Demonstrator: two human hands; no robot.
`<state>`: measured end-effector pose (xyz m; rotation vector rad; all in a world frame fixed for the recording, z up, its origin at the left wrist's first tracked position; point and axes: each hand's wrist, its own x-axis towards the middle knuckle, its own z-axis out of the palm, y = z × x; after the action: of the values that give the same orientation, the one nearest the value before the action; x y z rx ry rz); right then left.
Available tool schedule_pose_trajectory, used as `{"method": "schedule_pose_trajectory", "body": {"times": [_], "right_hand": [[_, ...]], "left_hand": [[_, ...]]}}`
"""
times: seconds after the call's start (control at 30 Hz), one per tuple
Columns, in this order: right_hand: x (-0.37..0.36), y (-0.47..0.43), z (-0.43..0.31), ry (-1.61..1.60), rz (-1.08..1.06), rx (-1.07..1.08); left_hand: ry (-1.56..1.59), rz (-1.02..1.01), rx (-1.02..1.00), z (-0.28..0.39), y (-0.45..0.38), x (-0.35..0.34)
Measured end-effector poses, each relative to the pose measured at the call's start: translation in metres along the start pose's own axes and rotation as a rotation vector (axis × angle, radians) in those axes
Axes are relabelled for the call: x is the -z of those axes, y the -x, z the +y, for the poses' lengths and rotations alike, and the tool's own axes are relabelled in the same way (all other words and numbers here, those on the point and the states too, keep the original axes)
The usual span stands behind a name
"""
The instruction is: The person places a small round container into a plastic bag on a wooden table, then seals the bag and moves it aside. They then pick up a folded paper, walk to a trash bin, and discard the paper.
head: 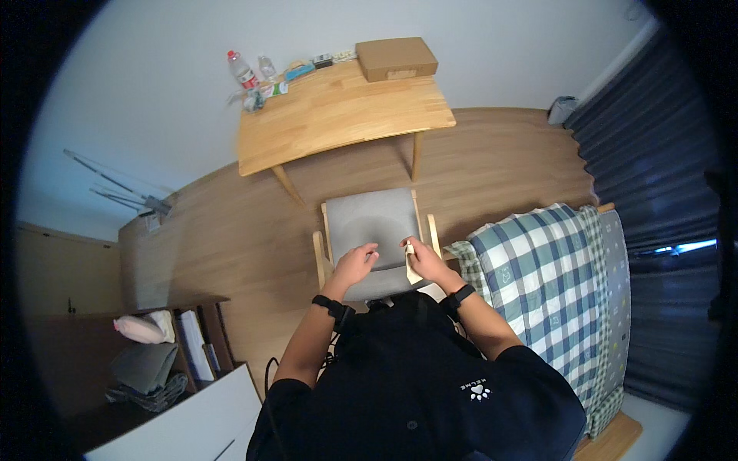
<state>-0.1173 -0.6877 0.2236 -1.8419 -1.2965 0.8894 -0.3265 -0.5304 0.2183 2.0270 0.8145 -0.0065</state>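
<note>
Over the grey cushioned wooden armchair (372, 216), both of my hands are raised in front of my body. My left hand (356, 265) has its fingers slightly curled and apart, with nothing in it. A small pale yellow item, perhaps paper or cloth (413, 269), hangs from the fingers of my right hand (425, 262). Both wrists wear a black band. Whether either hand touches the chair cannot be told.
A wooden table (346, 112) bears a cardboard box (398, 57), plastic bottles (243, 70) and small items. At right stands a bed with a checked quilt (536, 265), beside dark curtains (646, 144). An open shelf unit (225, 328) is at lower left.
</note>
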Motion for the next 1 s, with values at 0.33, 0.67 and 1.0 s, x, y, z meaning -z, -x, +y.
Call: {"method": "schedule_pose_trajectory", "body": {"times": [0.33, 0.67, 1.0], "right_hand": [[-0.024, -0.036, 0.086, 0.228, -0.222, -0.152], [-0.028, 0.004, 0.192, 0.253, -0.328, -0.488], [-0.024, -0.01, 0.205, 0.068, -0.061, -0.726]], "left_hand": [[0.081, 0.086, 0.274, -0.103, 0.002, -0.024], [-0.016, 0.003, 0.6, -0.182, 0.031, -0.062], [0.015, 0.207, 0.63, -0.196, -0.008, -0.053]]}}
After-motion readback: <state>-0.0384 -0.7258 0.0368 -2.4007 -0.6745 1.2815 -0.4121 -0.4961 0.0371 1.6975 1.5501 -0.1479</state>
